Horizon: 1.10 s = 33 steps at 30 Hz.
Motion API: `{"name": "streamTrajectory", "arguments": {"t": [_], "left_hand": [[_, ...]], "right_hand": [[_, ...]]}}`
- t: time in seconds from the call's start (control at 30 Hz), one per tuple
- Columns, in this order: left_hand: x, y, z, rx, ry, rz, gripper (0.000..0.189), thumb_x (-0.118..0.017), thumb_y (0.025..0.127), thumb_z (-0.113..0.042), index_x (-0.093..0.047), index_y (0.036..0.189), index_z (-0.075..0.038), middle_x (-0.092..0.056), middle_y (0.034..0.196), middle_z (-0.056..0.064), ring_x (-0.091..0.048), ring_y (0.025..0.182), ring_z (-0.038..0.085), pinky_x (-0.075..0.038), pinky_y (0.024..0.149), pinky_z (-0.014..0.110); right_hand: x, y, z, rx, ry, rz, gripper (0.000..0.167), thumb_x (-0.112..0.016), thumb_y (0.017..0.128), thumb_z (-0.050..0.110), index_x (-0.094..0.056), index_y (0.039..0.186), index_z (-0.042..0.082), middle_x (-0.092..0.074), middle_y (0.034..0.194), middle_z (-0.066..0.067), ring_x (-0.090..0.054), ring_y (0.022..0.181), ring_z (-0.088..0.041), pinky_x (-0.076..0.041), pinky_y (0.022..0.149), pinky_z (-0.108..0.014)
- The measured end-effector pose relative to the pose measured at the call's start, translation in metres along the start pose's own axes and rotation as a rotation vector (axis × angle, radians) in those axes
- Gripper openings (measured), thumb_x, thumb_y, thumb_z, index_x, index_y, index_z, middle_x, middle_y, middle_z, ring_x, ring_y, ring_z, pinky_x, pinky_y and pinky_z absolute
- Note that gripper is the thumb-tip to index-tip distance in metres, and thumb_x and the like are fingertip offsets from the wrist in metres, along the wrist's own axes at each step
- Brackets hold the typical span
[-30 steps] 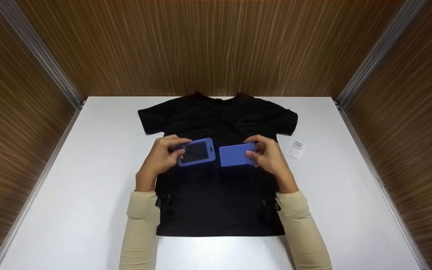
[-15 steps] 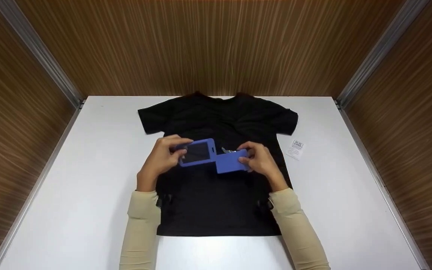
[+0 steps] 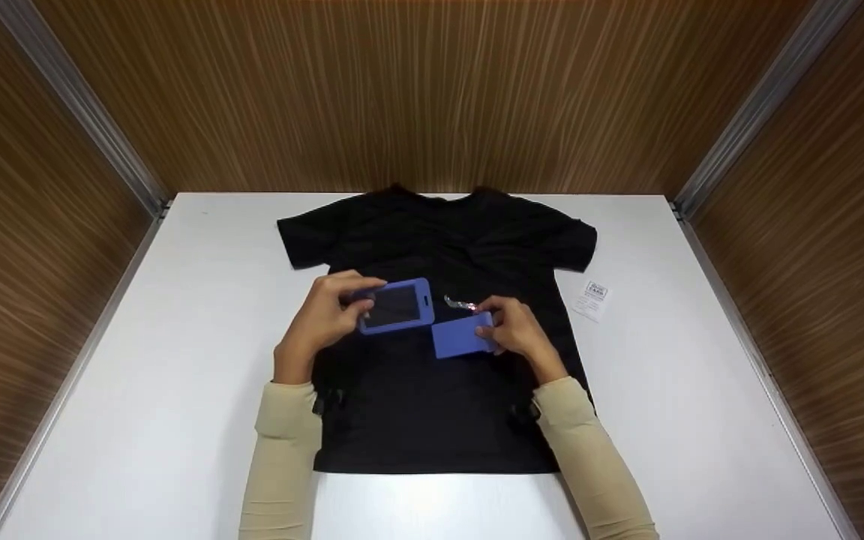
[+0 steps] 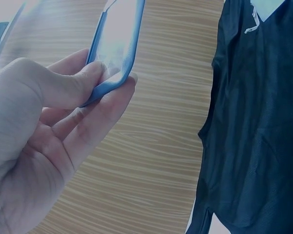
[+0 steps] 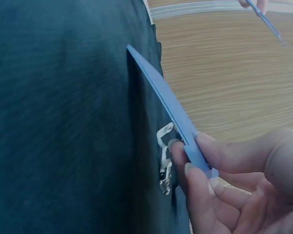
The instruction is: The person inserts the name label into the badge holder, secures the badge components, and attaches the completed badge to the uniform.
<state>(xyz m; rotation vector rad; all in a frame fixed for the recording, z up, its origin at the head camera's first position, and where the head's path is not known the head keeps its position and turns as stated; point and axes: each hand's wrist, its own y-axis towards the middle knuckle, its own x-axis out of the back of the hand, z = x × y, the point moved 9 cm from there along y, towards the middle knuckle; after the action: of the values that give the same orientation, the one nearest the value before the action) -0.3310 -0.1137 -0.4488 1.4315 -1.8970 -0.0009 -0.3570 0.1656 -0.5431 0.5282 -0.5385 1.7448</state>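
My left hand (image 3: pixel 331 307) pinches a blue badge holder (image 3: pixel 426 309) with a dark-looking window between thumb and fingers. In the left wrist view the holder's blue frame (image 4: pixel 103 88) shows at the fingertips. My right hand (image 3: pixel 516 328) grips one end of a flat blue rectangular piece (image 3: pixel 456 337), just right of the holder and slightly lower. Thumb and fingers hold that piece (image 5: pixel 168 100) tilted over the black T-shirt (image 3: pixel 432 405). A shiny metal clip (image 3: pixel 460 303) shows on the shirt side, close to the right fingertips.
The T-shirt lies spread with short sleeves on a white table (image 3: pixel 139 375). A small white printed card (image 3: pixel 592 301) lies right of it, below the right sleeve. Wood-grain panels (image 3: pixel 432 90) and metal rails (image 3: pixel 72 97) enclose the back and sides.
My right hand has moved left and down with the flat blue piece, and the metal clip has come into sight. The left hand with the badge holder has hardly moved.
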Motion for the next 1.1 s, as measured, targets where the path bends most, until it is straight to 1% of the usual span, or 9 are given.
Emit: {"name": "streamTrajectory", "arguments": {"t": [0.1, 0.27, 0.33, 0.47, 0.63, 0.8, 1.0, 1.1], "left_hand": [[-0.0001, 0.0001, 0.0001, -0.004, 0.006, -0.001, 0.036, -0.066, 0.09, 0.013, -0.077, 0.119, -0.005, -0.071, 0.092, 0.013, -0.072, 0.075, 0.021, -0.06, 0.066, 0.04], [-0.0002, -0.0001, -0.0005, -0.008, 0.011, -0.005, 0.036, -0.066, 0.091, 0.013, -0.077, 0.119, -0.005, -0.071, 0.092, 0.012, -0.072, 0.075, 0.02, -0.059, 0.066, 0.036], [-0.0005, -0.0001, -0.0004, -0.004, 0.013, -0.005, 0.035, -0.067, 0.091, 0.012, -0.077, 0.119, -0.006, -0.072, 0.092, 0.012, -0.071, 0.075, 0.02, -0.059, 0.067, 0.035], [-0.0008, -0.0001, 0.0003, 0.007, 0.032, -0.006, 0.033, -0.068, 0.091, 0.011, -0.078, 0.118, -0.006, -0.073, 0.094, 0.011, -0.069, 0.076, 0.02, -0.056, 0.068, 0.031], [-0.0009, -0.0006, 0.0007, 0.018, 0.032, -0.003, 0.034, -0.068, 0.091, 0.011, -0.078, 0.118, -0.006, -0.072, 0.093, 0.011, -0.069, 0.076, 0.019, -0.055, 0.068, 0.028], [-0.0019, -0.0013, 0.0024, 0.037, 0.023, 0.002, 0.036, -0.067, 0.09, 0.012, -0.078, 0.118, -0.007, -0.072, 0.092, 0.012, -0.069, 0.075, 0.019, -0.055, 0.068, 0.027], [-0.0027, -0.0011, 0.0035, 0.041, 0.034, 0.002, 0.036, -0.068, 0.089, 0.012, -0.078, 0.118, -0.008, -0.072, 0.093, 0.012, -0.068, 0.076, 0.018, -0.054, 0.069, 0.026], [-0.0027, -0.0003, 0.0035, 0.043, 0.035, 0.003, 0.036, -0.068, 0.089, 0.012, -0.078, 0.117, -0.007, -0.072, 0.093, 0.011, -0.068, 0.076, 0.017, -0.055, 0.069, 0.026]], "right_hand": [[-0.0005, -0.0004, -0.0034, -0.019, -0.033, 0.002, 0.029, -0.079, 0.086, 0.001, -0.071, 0.114, 0.001, -0.055, 0.063, 0.001, -0.06, 0.047, -0.013, -0.056, 0.047, -0.032], [0.0014, -0.0002, -0.0057, -0.024, -0.151, -0.025, 0.029, -0.083, 0.083, 0.008, -0.073, 0.11, 0.003, -0.063, 0.07, -0.004, -0.06, 0.049, -0.013, -0.054, 0.048, -0.027], [0.0029, 0.0002, -0.0063, -0.015, -0.209, -0.043, 0.029, -0.084, 0.081, 0.011, -0.074, 0.108, 0.005, -0.066, 0.072, -0.006, -0.061, 0.053, -0.014, -0.053, 0.052, -0.027], [0.0039, 0.0002, -0.0075, -0.003, -0.276, -0.066, 0.031, -0.086, 0.079, 0.016, -0.077, 0.106, 0.007, -0.071, 0.079, -0.008, -0.064, 0.068, -0.023, -0.053, 0.064, -0.035], [0.0034, -0.0008, -0.0077, -0.003, -0.294, -0.073, 0.035, -0.086, 0.077, 0.016, -0.077, 0.109, 0.006, -0.074, 0.084, -0.011, -0.068, 0.079, -0.03, -0.056, 0.074, -0.045], [0.0032, -0.0019, -0.0062, -0.019, -0.303, -0.081, 0.035, -0.087, 0.075, 0.013, -0.078, 0.108, 0.006, -0.076, 0.089, -0.013, -0.071, 0.087, -0.034, -0.057, 0.083, -0.05], [0.0038, -0.0008, -0.0041, -0.009, -0.32, -0.078, 0.033, -0.086, 0.075, 0.013, -0.078, 0.105, 0.006, -0.077, 0.09, -0.015, -0.072, 0.088, -0.036, -0.058, 0.083, -0.051], [0.0051, -0.0001, -0.0039, -0.009, -0.322, -0.066, 0.031, -0.086, 0.076, 0.014, -0.078, 0.105, 0.007, -0.077, 0.091, -0.016, -0.072, 0.089, -0.036, -0.057, 0.083, -0.051]]}}
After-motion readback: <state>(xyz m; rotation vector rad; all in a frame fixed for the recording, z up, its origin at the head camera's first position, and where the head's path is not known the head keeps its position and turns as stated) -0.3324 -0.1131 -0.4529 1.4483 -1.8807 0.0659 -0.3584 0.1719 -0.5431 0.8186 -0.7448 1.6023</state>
